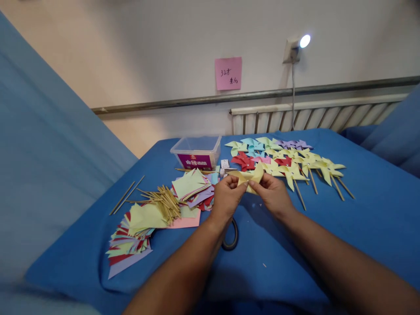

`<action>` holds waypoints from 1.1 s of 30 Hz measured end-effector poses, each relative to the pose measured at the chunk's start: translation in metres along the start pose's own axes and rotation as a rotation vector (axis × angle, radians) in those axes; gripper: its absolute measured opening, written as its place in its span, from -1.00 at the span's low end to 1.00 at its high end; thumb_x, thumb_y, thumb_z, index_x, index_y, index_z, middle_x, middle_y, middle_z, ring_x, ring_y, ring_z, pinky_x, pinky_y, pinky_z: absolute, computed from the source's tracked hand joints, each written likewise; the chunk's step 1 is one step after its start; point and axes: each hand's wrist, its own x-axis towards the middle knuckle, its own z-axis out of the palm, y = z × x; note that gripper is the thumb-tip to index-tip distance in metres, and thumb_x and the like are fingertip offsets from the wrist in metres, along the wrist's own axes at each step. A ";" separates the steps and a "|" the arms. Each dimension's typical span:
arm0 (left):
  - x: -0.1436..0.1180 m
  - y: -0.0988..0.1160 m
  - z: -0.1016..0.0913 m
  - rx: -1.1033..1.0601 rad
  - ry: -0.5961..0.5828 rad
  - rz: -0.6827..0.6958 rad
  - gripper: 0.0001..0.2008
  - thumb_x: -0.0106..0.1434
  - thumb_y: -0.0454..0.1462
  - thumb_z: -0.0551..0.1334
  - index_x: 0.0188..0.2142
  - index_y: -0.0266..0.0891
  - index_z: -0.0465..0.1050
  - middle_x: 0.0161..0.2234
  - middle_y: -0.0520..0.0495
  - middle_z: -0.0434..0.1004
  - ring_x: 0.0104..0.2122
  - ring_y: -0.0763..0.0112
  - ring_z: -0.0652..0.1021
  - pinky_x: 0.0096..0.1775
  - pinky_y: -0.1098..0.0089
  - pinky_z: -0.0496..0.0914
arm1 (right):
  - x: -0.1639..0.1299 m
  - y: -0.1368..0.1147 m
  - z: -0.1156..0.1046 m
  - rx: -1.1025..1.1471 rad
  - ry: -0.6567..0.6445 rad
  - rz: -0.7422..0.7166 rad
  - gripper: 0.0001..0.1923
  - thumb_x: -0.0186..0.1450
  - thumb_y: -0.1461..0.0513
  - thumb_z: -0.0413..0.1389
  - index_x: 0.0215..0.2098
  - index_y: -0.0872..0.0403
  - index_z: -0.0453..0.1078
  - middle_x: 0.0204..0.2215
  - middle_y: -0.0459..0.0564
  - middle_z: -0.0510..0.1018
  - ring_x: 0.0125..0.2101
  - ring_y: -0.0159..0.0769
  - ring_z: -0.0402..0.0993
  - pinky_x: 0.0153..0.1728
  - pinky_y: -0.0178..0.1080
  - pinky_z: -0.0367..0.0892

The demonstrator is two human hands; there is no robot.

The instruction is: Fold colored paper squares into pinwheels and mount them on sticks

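Yellow paper pinwheel (pixel 248 177) sits pinched between both hands above the middle of the blue-covered desk (pixel 361 218), half folded. Furthest left, loose wooden sticks (pixel 126 197) lie on the cloth, then a fanned stack of coloured paper squares (pixel 129 245) and a heap of more sticks (pixel 164 201) beside a second pile of cut sheets (pixel 192 186). Behind those stands a clear plastic box (pixel 197 151). The left hand (pixel 226 199) is closed on the near-left corner of the yellow sheet, fingers curled tight; the right hand (pixel 272 192) grips the opposite edge with thumb and forefinger. A dark loop, probably a scissors handle (pixel 231 236), shows under the left wrist. To the right, finished pinwheels (pixel 288 162) on sticks lie in overlapping rows, well apart from the hands. To fold well, I judge each corner should be drawn to the centre gently, without creasing the curve, and kept pinned by one thumb while the other hand brings in the next
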 end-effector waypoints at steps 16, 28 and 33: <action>-0.007 0.006 -0.002 1.157 -0.145 0.919 -0.71 0.23 -0.40 0.14 -0.08 -0.17 0.47 -0.06 -0.12 0.53 0.00 0.15 0.40 0.07 0.10 0.25 | -0.007 -0.009 0.007 0.444 0.122 0.270 -0.81 0.00 0.20 0.38 -0.48 0.07 0.48 -0.47 -0.10 0.56 -0.42 -0.35 0.46 -0.42 -0.32 0.36; 0.001 0.001 -0.009 0.707 0.058 0.607 -0.88 0.16 -0.35 0.22 -0.34 -0.18 0.53 -0.35 -0.01 0.59 -0.28 0.31 0.51 -0.17 0.31 0.34 | -0.011 -0.015 0.001 0.320 -0.036 0.202 -0.50 0.22 -0.15 0.14 -0.34 0.12 0.57 -0.43 0.01 0.57 -0.41 -0.35 0.44 -0.37 -0.32 0.32; 0.010 -0.006 -0.008 0.083 0.009 0.112 -0.85 -0.02 -0.24 0.36 -0.46 -0.27 0.50 -0.49 0.02 0.53 -0.49 0.43 0.47 -0.39 0.42 0.31 | -0.008 -0.007 -0.006 0.110 -0.071 0.054 -0.49 0.29 -0.14 0.06 -0.25 0.11 0.56 -0.37 0.03 0.57 -0.36 -0.33 0.45 -0.30 -0.28 0.33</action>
